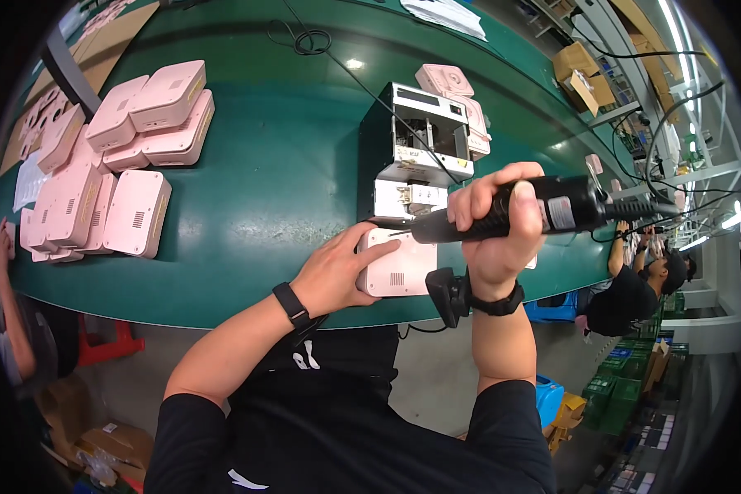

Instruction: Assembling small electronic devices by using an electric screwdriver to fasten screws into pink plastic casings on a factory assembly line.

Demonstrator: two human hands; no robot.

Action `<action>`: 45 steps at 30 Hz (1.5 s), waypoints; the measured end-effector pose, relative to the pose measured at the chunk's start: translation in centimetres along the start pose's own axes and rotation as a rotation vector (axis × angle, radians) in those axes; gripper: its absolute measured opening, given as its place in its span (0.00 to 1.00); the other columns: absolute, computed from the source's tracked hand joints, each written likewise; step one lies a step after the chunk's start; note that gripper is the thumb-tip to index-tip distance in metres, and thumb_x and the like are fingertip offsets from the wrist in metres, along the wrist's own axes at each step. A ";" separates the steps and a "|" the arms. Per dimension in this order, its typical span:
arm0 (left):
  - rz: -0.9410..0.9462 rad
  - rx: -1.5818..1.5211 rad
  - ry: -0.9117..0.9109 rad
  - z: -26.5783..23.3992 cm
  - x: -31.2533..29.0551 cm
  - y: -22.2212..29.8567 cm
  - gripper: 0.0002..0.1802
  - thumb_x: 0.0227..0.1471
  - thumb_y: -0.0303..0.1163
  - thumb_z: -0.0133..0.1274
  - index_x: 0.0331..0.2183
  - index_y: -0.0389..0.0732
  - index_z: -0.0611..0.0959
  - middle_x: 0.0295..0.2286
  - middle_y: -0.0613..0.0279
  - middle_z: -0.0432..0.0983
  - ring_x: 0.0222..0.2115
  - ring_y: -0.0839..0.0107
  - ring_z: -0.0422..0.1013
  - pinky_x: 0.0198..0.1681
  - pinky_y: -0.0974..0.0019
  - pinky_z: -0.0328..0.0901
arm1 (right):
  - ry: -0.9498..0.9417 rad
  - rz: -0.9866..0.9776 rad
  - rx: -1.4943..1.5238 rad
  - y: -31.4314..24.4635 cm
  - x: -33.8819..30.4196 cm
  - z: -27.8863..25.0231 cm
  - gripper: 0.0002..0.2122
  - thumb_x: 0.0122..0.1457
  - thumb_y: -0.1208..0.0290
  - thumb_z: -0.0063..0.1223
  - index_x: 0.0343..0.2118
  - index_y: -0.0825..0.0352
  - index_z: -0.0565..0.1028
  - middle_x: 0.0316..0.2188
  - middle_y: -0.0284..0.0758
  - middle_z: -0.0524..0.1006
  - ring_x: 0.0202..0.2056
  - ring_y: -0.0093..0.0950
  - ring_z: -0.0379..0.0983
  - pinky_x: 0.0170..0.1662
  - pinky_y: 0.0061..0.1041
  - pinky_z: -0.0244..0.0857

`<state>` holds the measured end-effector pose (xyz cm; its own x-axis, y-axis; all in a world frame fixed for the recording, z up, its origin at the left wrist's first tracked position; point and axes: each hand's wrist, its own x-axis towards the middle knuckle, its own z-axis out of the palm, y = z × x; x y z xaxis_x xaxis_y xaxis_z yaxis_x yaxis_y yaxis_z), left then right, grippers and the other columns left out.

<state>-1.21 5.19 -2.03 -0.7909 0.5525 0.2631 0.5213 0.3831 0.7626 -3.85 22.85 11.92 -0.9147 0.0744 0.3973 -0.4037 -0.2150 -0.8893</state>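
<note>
A pale pink plastic case (411, 276), with a vent grid and small corner holes, lies flat near the table's front edge. Gripping its left side is my left hand (329, 267), thumb at the near edge and index finger stretched over the top. My right hand (502, 218) is closed round a black electric screwdriver (572, 202), held nearly sideways with its cable running off to the right. The thin bit points left over the case's upper edge, close to my left fingertips; whether it touches a hole I cannot tell.
Just beyond the case stands a black-and-silver screw feeder (378, 148), with pink parts (448, 81) behind it. Several pink cases (140, 210) are stacked at left on the green table (280, 165). A thin cable hangs across the feeder. Other people (626, 300) sit at both sides.
</note>
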 end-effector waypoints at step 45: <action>-0.072 0.014 0.028 -3.2 -1.6 -1.0 0.45 0.28 0.29 0.71 0.54 0.54 0.75 0.52 0.55 0.64 0.48 0.53 0.69 0.49 0.57 0.69 | 0.047 0.004 -0.076 -1.2 -4.1 -3.4 0.11 0.62 0.61 0.44 0.37 0.65 0.65 0.19 0.34 0.67 0.16 0.25 0.62 0.23 0.30 0.61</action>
<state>-1.46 1.58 -1.30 -0.8350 0.5026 0.2241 0.4669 0.4316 0.7718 0.36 26.14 10.55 -0.9154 0.1194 0.3844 -0.3988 -0.1408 -0.9062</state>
